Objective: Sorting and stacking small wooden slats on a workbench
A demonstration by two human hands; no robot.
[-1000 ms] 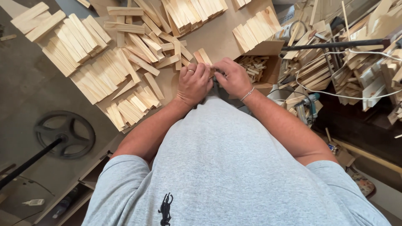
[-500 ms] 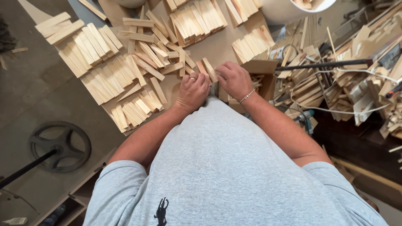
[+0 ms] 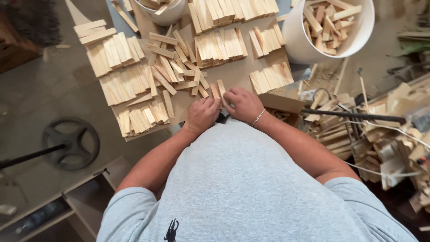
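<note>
My left hand (image 3: 201, 115) and my right hand (image 3: 242, 105) are close together at the near edge of a brown board (image 3: 237, 74). Both curl around two short light wood blocks (image 3: 218, 91) that stand side by side between the fingertips. A ring shows on my left hand and a thin bracelet on my right wrist. Rows and loose piles of similar wood blocks (image 3: 134, 80) cover the board to the left and beyond my hands. What lies under my palms is hidden.
A white bucket (image 3: 295, 45) full of wood offcuts stands at the back right, and a white bowl (image 3: 170, 15) at the top. A cardboard box (image 3: 286, 107), scrap wood, cables and a dark rod (image 3: 354, 115) crowd the right. A black wheel (image 3: 70, 143) lies on the floor at left.
The view has tilted forward, bringing the bucket and bowl into sight. My hands stay together on the blocks at the board's near edge, shifted only slightly.
</note>
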